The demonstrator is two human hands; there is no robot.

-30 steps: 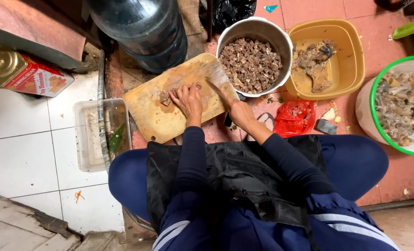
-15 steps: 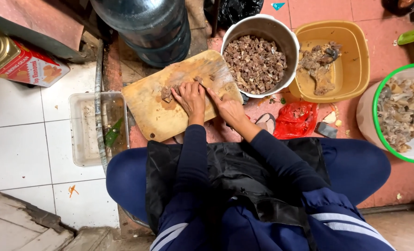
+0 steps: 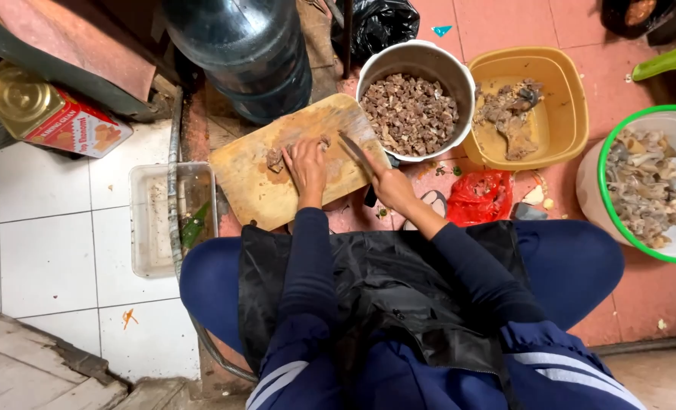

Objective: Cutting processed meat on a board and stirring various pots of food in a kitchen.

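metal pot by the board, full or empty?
Nearly full: the pot holds chopped meat pieces heaped close to its rim, covering the bottom completely.

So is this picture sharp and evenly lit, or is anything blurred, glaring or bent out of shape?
In the head view the light is soft and even, with only faint shadows under the wooden cutting board. The left hand, the right hand and the knife look sharp. A pale sheen sits on the big water bottle. The wide lens bends the floor tile lines near the edges.
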